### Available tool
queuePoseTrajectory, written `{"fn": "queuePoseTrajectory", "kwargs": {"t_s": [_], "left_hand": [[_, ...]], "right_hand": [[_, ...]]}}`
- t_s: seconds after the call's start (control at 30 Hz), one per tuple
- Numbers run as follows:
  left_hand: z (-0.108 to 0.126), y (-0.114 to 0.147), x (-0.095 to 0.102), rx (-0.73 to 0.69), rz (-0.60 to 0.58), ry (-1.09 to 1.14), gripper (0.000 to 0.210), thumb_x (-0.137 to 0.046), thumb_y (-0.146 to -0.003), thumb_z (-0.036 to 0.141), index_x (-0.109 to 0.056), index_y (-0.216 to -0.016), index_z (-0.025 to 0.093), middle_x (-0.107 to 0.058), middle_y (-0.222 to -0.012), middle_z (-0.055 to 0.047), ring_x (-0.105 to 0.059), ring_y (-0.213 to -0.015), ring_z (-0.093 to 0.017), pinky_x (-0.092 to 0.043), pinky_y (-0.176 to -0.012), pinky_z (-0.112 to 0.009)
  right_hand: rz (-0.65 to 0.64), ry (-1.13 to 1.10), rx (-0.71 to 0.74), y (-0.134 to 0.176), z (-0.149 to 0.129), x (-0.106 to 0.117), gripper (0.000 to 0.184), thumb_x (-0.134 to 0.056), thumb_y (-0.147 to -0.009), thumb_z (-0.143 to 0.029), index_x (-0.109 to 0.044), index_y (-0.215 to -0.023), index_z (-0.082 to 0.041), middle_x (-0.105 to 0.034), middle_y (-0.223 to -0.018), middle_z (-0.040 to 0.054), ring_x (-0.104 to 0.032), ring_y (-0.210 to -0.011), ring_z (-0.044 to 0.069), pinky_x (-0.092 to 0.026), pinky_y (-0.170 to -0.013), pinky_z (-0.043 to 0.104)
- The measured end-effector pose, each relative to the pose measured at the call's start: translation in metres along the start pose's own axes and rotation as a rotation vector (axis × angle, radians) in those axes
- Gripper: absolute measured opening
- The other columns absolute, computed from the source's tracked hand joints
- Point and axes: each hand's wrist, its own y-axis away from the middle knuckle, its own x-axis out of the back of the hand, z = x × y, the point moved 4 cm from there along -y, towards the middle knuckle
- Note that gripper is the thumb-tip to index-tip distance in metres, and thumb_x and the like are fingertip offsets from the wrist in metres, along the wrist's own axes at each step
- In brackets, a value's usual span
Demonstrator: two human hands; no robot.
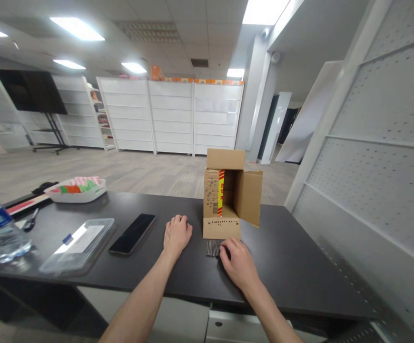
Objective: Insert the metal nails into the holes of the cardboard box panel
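Observation:
A row of thin metal nails or screws [212, 248] lies side by side on the dark table, just in front of an open cardboard box [221, 228]. Beside the row's right end rests my right hand [239, 262], its fingers curved and a gap showing between thumb and forefinger. I see nothing held in it. Left of the box, my left hand [177, 234] lies on the tabletop with its fingers curled in; no object shows in it. The box opens toward me, flaps folded out, with many small holes in its cardboard and a yellow-and-red tape strip [221, 193].
On the dark table [274, 267], a black phone [133, 234] lies left of my left hand. Farther left are a clear plastic case [80, 245], a water bottle [0, 233] and a white basket [76, 193] of colourful packets. A perforated white panel [371, 157] borders the right side.

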Motion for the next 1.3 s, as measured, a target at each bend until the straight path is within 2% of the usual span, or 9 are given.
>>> {"fn": "queuePoseTrajectory", "kwargs": {"t_s": [0.13,0.4,0.53,0.6,0.73,1.03,1.3], "left_hand": [[0.003,0.005,0.004,-0.053,0.041,-0.001,0.026,-0.041,-0.094,0.02,-0.066,-0.1,0.02,-0.066,-0.107,-0.01,-0.058,-0.107,-0.024,-0.04,-0.095,-0.037],[0.007,0.035,0.015,-0.066,0.032,-0.02,0.023,-0.042,-0.094,0.02,-0.065,-0.095,0.019,-0.066,-0.102,-0.009,-0.06,-0.104,-0.023,-0.041,-0.09,-0.035],[0.007,0.052,0.021,-0.078,0.051,-0.019,0.022,-0.042,-0.095,0.02,-0.064,-0.094,0.019,-0.066,-0.101,-0.008,-0.06,-0.102,-0.022,-0.041,-0.088,-0.034],[0.006,0.056,0.022,-0.067,0.048,-0.015,0.022,-0.042,-0.094,0.02,-0.064,-0.094,0.02,-0.065,-0.101,-0.008,-0.06,-0.102,-0.022,-0.041,-0.088,-0.034],[0.005,0.055,0.022,-0.054,0.041,-0.002,0.023,-0.042,-0.095,0.02,-0.065,-0.093,0.019,-0.066,-0.102,-0.008,-0.06,-0.101,-0.022,-0.041,-0.088,-0.034],[0.005,0.04,0.017,-0.057,0.007,0.04,0.02,-0.046,-0.093,0.022,-0.065,-0.097,0.02,-0.065,-0.105,-0.008,-0.058,-0.104,-0.023,-0.041,-0.088,-0.035],[0.005,0.04,0.018,-0.068,-0.015,0.092,0.018,-0.048,-0.092,0.022,-0.065,-0.098,0.02,-0.065,-0.105,-0.008,-0.057,-0.105,-0.024,-0.04,-0.089,-0.037]], "right_hand": [[0.039,0.058,-0.007,-0.001,0.001,0.0,0.017,-0.049,-0.094,-0.018,-0.063,-0.085,-0.021,-0.065,-0.085,0.0054,-0.061,-0.088,0.021,-0.043,-0.08,0.032],[-0.044,0.063,0.012,-0.001,-0.007,0.005,0.011,-0.059,-0.093,-0.028,-0.069,-0.095,-0.022,-0.069,-0.095,0.0058,-0.061,-0.097,0.024,-0.042,-0.085,0.035],[-0.075,0.017,0.034,-0.001,-0.01,0.006,0.02,-0.05,-0.099,-0.029,-0.069,-0.101,-0.023,-0.071,-0.1,0.0053,-0.062,-0.1,0.023,-0.04,-0.088,0.037],[-0.072,0.015,0.036,-0.001,-0.01,0.005,0.019,-0.052,-0.098,-0.031,-0.07,-0.101,-0.023,-0.071,-0.101,0.0057,-0.062,-0.1,0.024,-0.04,-0.088,0.037],[-0.076,0.031,0.036,0.0,-0.012,0.004,0.019,-0.061,-0.092,-0.037,-0.07,-0.1,-0.023,-0.07,-0.1,0.0063,-0.061,-0.102,0.025,-0.04,-0.089,0.038],[-0.173,0.056,0.0,-0.001,-0.014,0.007,0.023,-0.059,-0.091,-0.036,-0.071,-0.105,-0.023,-0.071,-0.108,0.0066,-0.058,-0.106,0.025,-0.038,-0.093,0.037],[-0.184,0.035,0.0,0.001,-0.013,0.007,0.026,-0.059,-0.088,-0.03,-0.07,-0.11,-0.022,-0.071,-0.116,0.006,-0.058,-0.109,0.025,-0.038,-0.094,0.037]]}}
